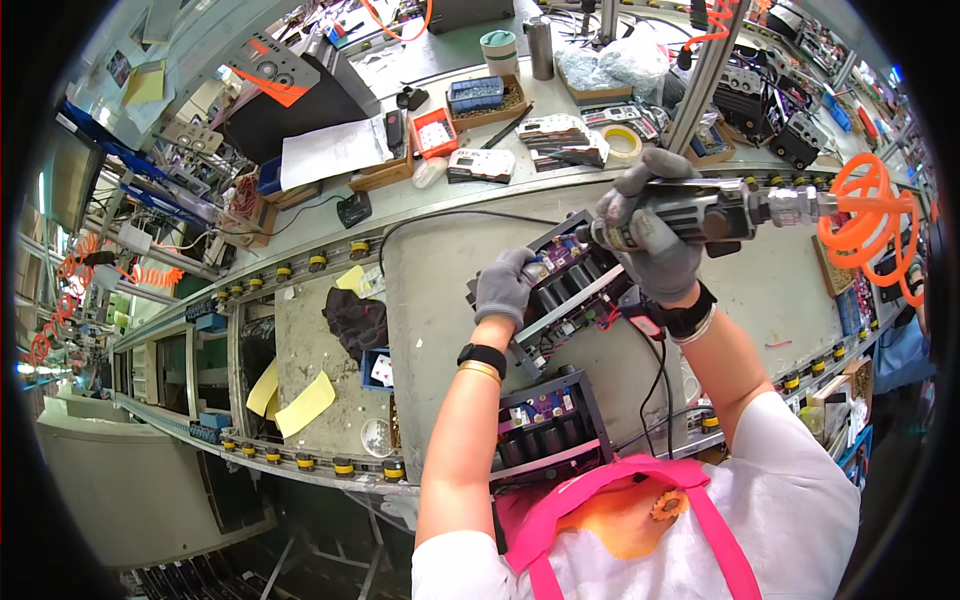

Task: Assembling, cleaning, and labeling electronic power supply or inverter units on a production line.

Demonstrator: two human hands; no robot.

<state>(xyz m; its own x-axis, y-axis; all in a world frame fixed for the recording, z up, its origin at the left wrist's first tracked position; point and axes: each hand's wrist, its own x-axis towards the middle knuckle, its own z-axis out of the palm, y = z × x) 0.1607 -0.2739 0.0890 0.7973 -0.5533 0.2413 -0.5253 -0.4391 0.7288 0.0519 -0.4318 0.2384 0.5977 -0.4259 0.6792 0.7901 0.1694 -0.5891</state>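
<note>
My right hand (655, 235), in a grey glove, is wrapped round a black air screwdriver (700, 213) held nearly level. Its tip end points left, over the upper part of an open electronics chassis (575, 290). The chassis lies slanted on the grey work board, with black cylindrical capacitors and purple circuit boards showing inside. At its left end, my left hand (503, 285), also gloved, is closed against the edge, with the fingertips partly hidden. Closer to my body sits a second open chassis (550, 425) of the same kind, touched by neither hand.
An orange coiled air hose (865, 210) runs from the screwdriver at right. Beyond the board, a shelf holds an orange-red tray (434, 133), stacked cards (560, 140) and a tape roll (622, 141). Yellow papers (305, 403) and a black cloth (356, 322) lie at left. Cables cross the board.
</note>
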